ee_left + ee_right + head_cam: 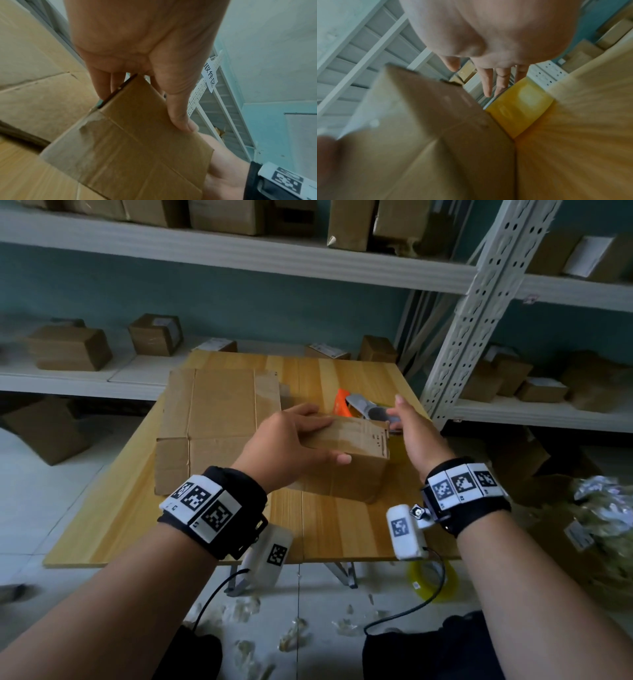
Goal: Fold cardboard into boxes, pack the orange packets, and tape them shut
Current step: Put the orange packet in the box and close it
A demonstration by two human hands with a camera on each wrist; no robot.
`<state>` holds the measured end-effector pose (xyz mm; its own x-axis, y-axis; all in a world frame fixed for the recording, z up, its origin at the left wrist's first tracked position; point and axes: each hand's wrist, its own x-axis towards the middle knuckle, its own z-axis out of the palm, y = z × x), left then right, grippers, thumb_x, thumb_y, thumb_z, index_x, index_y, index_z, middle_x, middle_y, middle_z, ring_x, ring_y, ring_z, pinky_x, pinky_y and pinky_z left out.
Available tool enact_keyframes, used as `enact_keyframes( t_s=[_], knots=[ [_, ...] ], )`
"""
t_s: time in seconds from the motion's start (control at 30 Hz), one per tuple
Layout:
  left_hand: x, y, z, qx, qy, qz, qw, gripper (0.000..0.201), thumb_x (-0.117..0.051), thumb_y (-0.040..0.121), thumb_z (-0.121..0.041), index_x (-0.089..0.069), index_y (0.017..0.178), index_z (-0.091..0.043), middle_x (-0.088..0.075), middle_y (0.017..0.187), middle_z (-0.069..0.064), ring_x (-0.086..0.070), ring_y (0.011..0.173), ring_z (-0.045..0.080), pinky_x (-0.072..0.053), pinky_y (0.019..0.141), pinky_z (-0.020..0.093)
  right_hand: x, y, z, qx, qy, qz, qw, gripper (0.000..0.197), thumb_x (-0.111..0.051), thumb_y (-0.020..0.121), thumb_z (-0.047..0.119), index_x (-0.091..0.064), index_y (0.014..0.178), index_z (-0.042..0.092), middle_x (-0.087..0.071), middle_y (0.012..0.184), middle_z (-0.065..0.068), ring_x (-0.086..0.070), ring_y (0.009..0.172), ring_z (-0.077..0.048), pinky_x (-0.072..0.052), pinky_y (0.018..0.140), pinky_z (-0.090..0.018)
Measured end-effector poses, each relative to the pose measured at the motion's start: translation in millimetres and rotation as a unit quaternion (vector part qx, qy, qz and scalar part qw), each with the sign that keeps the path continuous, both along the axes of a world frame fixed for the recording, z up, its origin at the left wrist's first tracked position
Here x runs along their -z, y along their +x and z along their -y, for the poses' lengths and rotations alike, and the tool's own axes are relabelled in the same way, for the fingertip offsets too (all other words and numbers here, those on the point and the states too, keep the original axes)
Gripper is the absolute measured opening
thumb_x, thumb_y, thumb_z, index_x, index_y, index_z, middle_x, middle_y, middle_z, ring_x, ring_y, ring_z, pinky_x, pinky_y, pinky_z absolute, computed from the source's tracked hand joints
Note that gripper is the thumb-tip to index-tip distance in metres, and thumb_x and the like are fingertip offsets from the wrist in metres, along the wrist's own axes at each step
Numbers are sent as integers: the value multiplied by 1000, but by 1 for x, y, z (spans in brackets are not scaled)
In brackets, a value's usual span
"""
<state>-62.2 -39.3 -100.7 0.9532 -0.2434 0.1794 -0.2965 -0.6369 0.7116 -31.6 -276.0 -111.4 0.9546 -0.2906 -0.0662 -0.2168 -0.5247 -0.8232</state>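
Note:
My left hand (325,440) grips a small folded cardboard box (349,470) on the wooden table (342,529), fingers over its far top edge and thumb on the near face. The left wrist view shows the same hold, the left hand (145,108) around the box (137,148), which has old tape marks on it. A flattened cardboard sheet (212,419) lies behind and left of the box. My right hand (402,419) is open just right of the box, reaching over a grey and orange tape dispenser (363,407). In the right wrist view its straight fingers (488,86) hover above the yellow tape roll (520,108).
White metal shelving (472,313) with many brown cartons surrounds the table. A second yellow tape roll (431,580) lies on the floor under the table's front edge. A heap of crinkled plastic-wrapped goods (603,515) sits at the right. Plastic scraps litter the floor.

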Motion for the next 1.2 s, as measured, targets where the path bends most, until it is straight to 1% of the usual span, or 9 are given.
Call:
enact_keyframes(
  t_s=[0.23,0.3,0.43,0.73,0.83,0.97,1.03,1.1,1.2],
  knots=[
    [4,-6,-3,-4,-17,3,1000,87,-86,72,-59,-60,148,-25,-44,164,-8,-41,150,16,-37,120,37,-12,-23,22,52,-121,-30,991,62,-47,72,95,-69,109,50,-52,134,-8,-45,129,-38,-39,114,-56],
    [5,-4,-3,-11,-30,1,999,87,-85,73,-59,-60,148,-24,-43,164,-7,-42,149,17,-40,119,36,-19,-31,19,37,-179,-52,982,61,-52,78,93,-71,109,43,-52,130,-11,-37,138,-38,-28,120,-58],
    [6,-1,0,-27,-43,2,999,85,-84,76,-60,-59,149,-24,-40,166,-6,-41,150,17,-42,117,35,-22,-31,12,4,-236,-82,968,69,-58,89,78,-63,138,31,-26,171,-9,0,162,-31,5,127,-59],
    [8,-4,12,-52,-28,-9,998,79,-74,94,-51,-44,160,-19,-15,176,5,-22,161,27,-29,129,48,-2,-8,25,12,-272,-83,959,59,-61,93,70,-68,134,27,-52,156,-9,-27,155,-34,7,127,-63],
    [8,-1,13,-57,-33,-17,998,75,-68,100,-48,-38,163,-20,-6,177,4,-15,161,34,-28,128,58,-6,-12,26,27,-207,-49,977,45,-61,99,57,-71,128,24,-58,148,-10,-28,154,-36,7,127,-62],
    [3,-3,18,-50,-5,-2,999,71,-60,106,-36,-26,167,-20,-3,178,0,-1,163,30,-16,130,56,-16,-22,33,65,-30,61,996,27,-56,102,48,-68,89,27,-70,100,2,-61,122,-38,-29,122,-58],
    [2,-3,20,-47,-11,0,999,72,-60,106,-34,-24,168,-21,-3,178,-2,-1,163,28,-17,130,55,-24,-26,34,114,71,115,984,29,-55,105,44,-67,90,22,-69,93,-5,-66,108,-38,-45,105,-44],
    [3,-1,19,-51,-24,2,998,76,-63,105,-34,-23,168,-24,-4,177,-2,-4,163,29,-21,129,56,-34,-33,35,163,151,146,964,31,-53,106,41,-71,100,16,-69,100,-21,-66,95,-39,-49,92,-43],
    [4,4,17,-77,-69,9,995,78,-70,100,-32,-28,166,-28,-12,176,-3,-12,162,29,-27,128,59,-42,-43,35,196,228,190,935,35,-56,98,47,-68,84,17,-62,83,-9,-60,80,-27,-48,78,-39]
  ],
)
